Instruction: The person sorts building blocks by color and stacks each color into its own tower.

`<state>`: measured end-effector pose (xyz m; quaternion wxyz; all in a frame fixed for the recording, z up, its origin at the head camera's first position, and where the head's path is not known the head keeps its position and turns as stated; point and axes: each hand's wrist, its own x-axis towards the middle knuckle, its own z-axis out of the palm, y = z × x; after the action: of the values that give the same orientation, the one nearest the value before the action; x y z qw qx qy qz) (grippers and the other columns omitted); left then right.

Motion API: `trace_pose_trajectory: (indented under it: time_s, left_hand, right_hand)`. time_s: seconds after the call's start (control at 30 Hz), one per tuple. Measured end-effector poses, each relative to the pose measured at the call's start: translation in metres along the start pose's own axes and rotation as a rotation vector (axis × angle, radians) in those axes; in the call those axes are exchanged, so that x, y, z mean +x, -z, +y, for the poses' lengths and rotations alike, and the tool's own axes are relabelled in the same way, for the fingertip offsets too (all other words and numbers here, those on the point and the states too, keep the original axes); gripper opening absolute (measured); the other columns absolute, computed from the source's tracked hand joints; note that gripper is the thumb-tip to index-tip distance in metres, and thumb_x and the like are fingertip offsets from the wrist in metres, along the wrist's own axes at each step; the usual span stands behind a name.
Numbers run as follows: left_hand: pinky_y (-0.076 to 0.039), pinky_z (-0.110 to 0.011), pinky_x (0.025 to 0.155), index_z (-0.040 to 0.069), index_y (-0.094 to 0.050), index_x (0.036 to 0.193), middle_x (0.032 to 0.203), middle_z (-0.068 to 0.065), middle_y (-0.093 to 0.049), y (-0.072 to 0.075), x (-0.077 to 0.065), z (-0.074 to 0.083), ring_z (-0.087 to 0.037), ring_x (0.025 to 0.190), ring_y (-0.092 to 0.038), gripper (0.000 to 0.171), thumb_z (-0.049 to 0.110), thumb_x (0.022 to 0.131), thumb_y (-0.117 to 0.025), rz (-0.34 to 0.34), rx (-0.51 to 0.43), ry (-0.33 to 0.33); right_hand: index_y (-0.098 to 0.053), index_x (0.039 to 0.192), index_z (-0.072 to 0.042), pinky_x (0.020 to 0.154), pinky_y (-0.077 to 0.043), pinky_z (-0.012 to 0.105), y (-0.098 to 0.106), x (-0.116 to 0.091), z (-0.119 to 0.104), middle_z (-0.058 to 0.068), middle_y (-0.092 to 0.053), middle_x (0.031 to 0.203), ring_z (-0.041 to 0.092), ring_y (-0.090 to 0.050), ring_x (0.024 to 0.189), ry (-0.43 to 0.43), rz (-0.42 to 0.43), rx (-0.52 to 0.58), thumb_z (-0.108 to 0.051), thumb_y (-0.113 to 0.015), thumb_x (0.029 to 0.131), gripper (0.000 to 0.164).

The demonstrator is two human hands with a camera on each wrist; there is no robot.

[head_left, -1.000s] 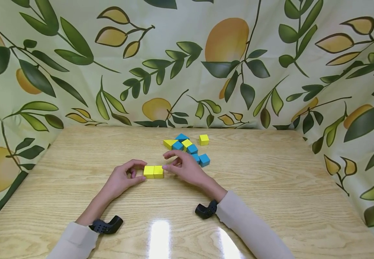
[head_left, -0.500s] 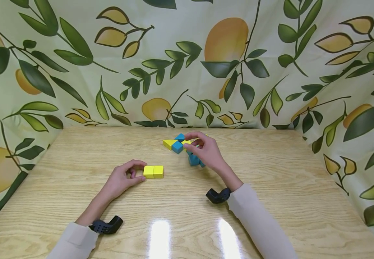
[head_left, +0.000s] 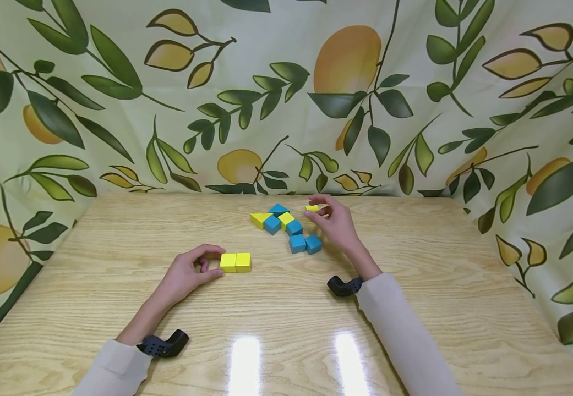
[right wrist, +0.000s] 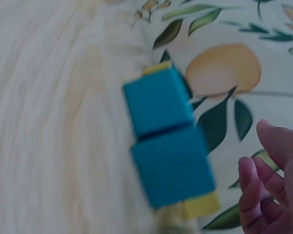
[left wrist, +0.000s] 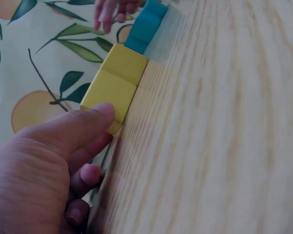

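Two yellow cubes sit side by side on the table; my left hand (head_left: 187, 273) pinches the left yellow cube (head_left: 228, 263) between thumb and index finger. Against its right side lies the second yellow cube (head_left: 243, 263). In the left wrist view the thumb (left wrist: 88, 122) presses that cube's near face. My right hand (head_left: 336, 221) is at the back, thumb and index finger apart about a third yellow cube (head_left: 312, 208), partly hidden by them. The right wrist view has these fingers (right wrist: 254, 195) loosely bent beside that yellow cube (right wrist: 201, 204), apart from it.
Left of the right hand is a loose group: a yellow triangular block (head_left: 259, 220), a blue triangular block (head_left: 279, 209), another yellow cube (head_left: 286, 220) and several blue cubes (head_left: 297, 243). A leaf-patterned cloth (head_left: 177, 126) hangs behind the wooden table (head_left: 415, 264).
My right hand has left the yellow pair and moved right and back, over the blue cubes, to the yellow cube at the rear. The left hand stays in place.
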<state>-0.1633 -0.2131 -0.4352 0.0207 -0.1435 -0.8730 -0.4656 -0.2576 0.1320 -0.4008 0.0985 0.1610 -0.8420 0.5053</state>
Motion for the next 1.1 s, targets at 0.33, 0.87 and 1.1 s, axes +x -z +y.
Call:
trace_pose_trajectory:
  time_s: [0.33,0.87,1.1]
  left_hand:
    - [-0.035,-0.025,0.057,0.017,-0.064,0.116,0.079,-0.002,-0.054,0.001,0.002,-0.001,-0.017,0.067,-0.045,0.038,0.02,0.081,-0.078,-0.013,-0.015,-0.002]
    - [-0.035,-0.025,0.058,0.018,-0.064,0.117,0.089,-0.003,-0.06,0.001,0.0,-0.001,-0.018,0.068,-0.046,0.038,0.022,0.081,-0.078,-0.003,-0.029,0.012]
    - [-0.035,-0.025,0.059,0.018,-0.064,0.117,0.091,-0.003,-0.062,0.001,0.0,0.0,-0.018,0.069,-0.046,0.039,0.022,0.081,-0.078,-0.001,-0.025,0.017]
  right_hand:
    - [-0.053,0.132,-0.005,0.068,-0.047,0.032,-0.002,0.005,0.035,0.01,-0.053,0.127,0.022,-0.058,0.083,0.037,0.021,-0.084,-0.014,-0.072,0.087,0.049]
    - [-0.058,0.13,-0.008,0.069,-0.047,0.034,-0.007,0.013,0.047,0.012,-0.056,0.121,0.021,-0.057,0.077,0.144,-0.03,-0.161,-0.008,-0.072,0.086,0.046]
    - [-0.059,0.129,-0.005,0.07,-0.047,0.033,-0.007,0.013,0.046,0.014,-0.054,0.11,0.022,-0.056,0.078,0.105,-0.015,-0.161,-0.006,-0.072,0.085,0.045]
